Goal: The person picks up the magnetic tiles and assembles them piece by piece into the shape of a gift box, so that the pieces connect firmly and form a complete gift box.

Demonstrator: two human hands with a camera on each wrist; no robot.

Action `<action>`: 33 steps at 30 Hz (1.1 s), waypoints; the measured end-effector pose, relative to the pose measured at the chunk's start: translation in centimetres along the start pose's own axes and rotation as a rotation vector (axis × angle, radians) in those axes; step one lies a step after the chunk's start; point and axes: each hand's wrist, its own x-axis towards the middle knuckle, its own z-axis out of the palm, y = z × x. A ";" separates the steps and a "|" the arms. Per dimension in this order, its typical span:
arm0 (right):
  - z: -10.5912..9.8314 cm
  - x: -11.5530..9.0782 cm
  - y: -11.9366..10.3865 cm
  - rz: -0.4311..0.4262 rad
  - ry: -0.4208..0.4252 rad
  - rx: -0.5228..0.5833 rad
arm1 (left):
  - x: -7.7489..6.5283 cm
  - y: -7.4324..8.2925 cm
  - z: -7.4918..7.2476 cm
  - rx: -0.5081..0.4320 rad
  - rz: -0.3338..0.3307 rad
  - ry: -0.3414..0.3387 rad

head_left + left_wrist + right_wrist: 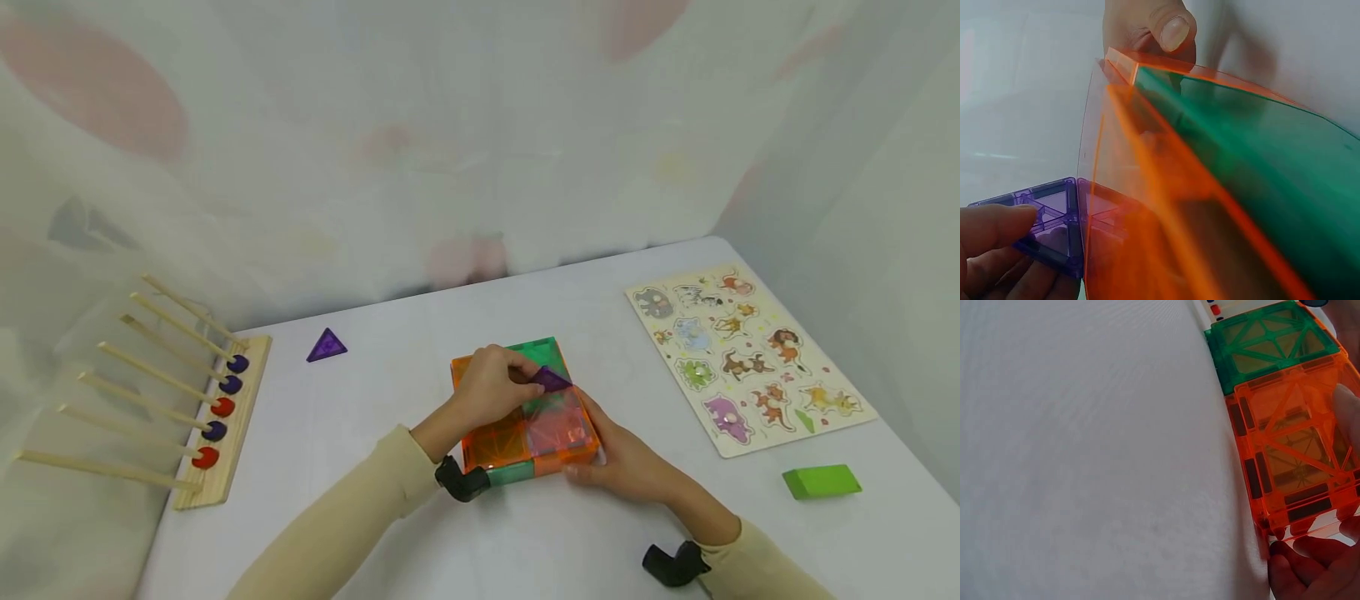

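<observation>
A low box of translucent magnetic tiles (495, 448), with orange, green and pinkish squares, stands at the middle of the table. My left hand (486, 387) reaches over it and pinches a purple triangular magnetic tile (552, 380) between thumb and fingers. In the left wrist view, one edge of that purple triangle (1054, 219) is right at the box's clear face. My right hand (626, 462) grips the box at its right side. The right wrist view shows its thumb on an orange wall tile (1294, 437) and its fingers curled at the edge, beside a green tile (1266, 340).
Another purple triangle (327, 345) lies at the back left. A wooden peg rack (247, 367) with red and blue beads stands on the far left. An animal puzzle board (750, 350) and a green block (822, 482) lie to the right.
</observation>
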 end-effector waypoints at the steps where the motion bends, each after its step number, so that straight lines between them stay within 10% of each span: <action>1: 0.0 0.0 0.0 -0.002 0.001 0.000 | -0.1 -0.1 -0.2 0.006 0.002 -0.005; 6: 0.0 0.0 0.0 0.003 0.016 -0.001 | -0.7 -1.4 -3.0 0.083 0.013 0.025; 10: -0.1 -0.3 0.2 0.026 0.033 -0.005 | -1.5 -6.0 -7.9 0.167 -0.084 0.168; 18: 0.2 -0.2 0.2 0.011 0.009 0.017 | -5.4 -18.9 -17.2 0.217 -0.625 0.464; 25: 0.7 -0.2 0.6 0.026 0.010 0.053 | -5.2 -22.8 -19.4 0.204 -0.794 0.414; 33: 0.6 -0.1 0.6 0.034 0.013 0.018 | -3.1 -24.2 -19.1 0.313 -0.822 0.338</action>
